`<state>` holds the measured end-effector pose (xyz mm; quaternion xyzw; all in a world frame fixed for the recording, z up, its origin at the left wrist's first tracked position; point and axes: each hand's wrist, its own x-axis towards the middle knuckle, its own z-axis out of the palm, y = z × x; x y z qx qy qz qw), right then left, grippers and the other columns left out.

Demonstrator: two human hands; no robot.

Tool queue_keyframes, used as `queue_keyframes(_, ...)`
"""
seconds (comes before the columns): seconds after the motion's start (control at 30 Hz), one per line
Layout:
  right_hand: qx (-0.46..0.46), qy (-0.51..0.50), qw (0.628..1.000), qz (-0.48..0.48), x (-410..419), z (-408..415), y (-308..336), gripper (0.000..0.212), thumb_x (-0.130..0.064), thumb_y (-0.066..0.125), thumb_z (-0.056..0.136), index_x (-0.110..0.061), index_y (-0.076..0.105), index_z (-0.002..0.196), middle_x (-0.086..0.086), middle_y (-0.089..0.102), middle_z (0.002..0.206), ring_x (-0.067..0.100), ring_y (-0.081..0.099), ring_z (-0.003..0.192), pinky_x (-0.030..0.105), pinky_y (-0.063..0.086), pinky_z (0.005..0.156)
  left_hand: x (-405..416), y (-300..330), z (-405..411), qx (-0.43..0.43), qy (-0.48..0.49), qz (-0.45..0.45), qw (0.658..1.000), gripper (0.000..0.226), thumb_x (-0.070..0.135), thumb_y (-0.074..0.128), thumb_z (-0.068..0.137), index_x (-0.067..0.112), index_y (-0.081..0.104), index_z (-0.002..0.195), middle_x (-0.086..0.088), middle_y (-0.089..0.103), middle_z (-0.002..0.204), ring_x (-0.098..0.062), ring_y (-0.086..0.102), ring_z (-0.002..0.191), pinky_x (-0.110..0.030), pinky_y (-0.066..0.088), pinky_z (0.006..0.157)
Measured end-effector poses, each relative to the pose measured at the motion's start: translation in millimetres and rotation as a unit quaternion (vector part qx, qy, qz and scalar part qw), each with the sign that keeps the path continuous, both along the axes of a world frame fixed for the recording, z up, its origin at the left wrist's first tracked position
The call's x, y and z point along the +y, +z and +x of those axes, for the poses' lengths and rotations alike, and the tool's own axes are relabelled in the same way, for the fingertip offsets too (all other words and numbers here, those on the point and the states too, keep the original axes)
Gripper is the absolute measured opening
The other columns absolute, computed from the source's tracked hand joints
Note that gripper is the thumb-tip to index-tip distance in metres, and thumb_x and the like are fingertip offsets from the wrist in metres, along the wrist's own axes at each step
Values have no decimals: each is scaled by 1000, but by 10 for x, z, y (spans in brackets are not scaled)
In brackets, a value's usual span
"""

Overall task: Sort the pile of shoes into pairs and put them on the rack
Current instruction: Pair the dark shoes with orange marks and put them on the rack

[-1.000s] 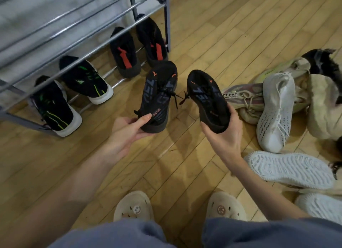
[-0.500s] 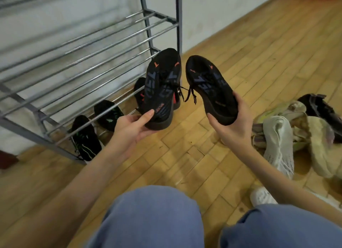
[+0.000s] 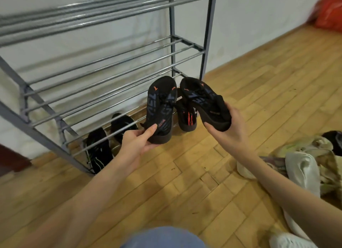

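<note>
My left hand (image 3: 137, 142) grips the heel of a black shoe with orange marks (image 3: 162, 107), toe pointing up. My right hand (image 3: 226, 134) holds the matching black shoe (image 3: 205, 103) by its heel, tilted to the left. Both shoes hang in the air in front of the metal shoe rack (image 3: 111, 66). On the rack's lowest tier sit a black shoe with red stripe (image 3: 186, 118) and two black shoes with green lines (image 3: 99, 151), partly hidden behind the bars. The pile of loose shoes (image 3: 311, 160) lies on the floor at the right.
The rack's upper tiers hold nothing. It stands against a white wall on a wooden floor (image 3: 185, 188). A white shoe (image 3: 301, 171) tops the pile. Something red (image 3: 329, 14) sits by the wall at the far right. My knee in blue cloth (image 3: 162, 238) shows at the bottom.
Both hands have lifted the black pair up and toward the rack. My view has tilted up, so more of the rack's tiers and the wall show.
</note>
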<state>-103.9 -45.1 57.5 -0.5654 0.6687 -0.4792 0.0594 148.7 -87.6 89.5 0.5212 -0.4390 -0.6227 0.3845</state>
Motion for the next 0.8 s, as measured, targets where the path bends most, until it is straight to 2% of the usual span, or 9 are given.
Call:
queue_keyframes(0.1,5,18,1000,14,-275,4,-9,72,-52,70,73,-24,46,135,-8,57,119,9,53,112,33,48,96,-194,-29,-47,-13,30,5,999,44,19,68,88,-11,57,119,-19,69,111,-28,71,96,-40,59,83)
queue_keyframes(0.23,-14,34,999,23,-762,5,7,64,-37,76,75,-26,49,132,-8,55,116,8,53,111,30,48,97,-522,-63,-153,0,77,27,997,37,15,65,89,-9,57,115,-17,67,115,-29,68,102,-42,58,84)
queue_keyframes(0.33,-48,19,999,16,-1155,58,-42,60,-35,75,76,-22,52,130,-6,55,116,9,54,111,27,48,97,-755,-121,-239,5,94,19,995,37,15,63,91,-8,57,119,-14,67,114,-25,67,102,-32,60,76)
queue_keyframes(0.53,-103,-6,995,12,-1710,130,-238,61,-42,73,80,-22,49,132,-5,50,126,4,49,113,16,42,94,-1132,-311,-369,10,130,7,991,36,18,63,91,-2,59,121,-14,67,118,-24,67,103,-39,57,87)
queue_keyframes(0.67,-67,-1,996,57,-1802,142,-459,64,-49,71,80,-15,48,130,-1,43,133,16,49,121,32,47,102,-1269,-376,-413,19,131,16,991,36,20,63,91,2,56,122,-12,65,120,-23,66,105,-38,57,86)
queue_keyframes(0.8,-37,17,993,110,-1719,88,-532,76,-45,72,82,-10,37,140,7,36,143,22,43,130,34,42,107,-1269,-390,-385,31,116,28,992,46,28,63,91,2,51,128,-11,63,126,-20,67,103,-41,55,91)
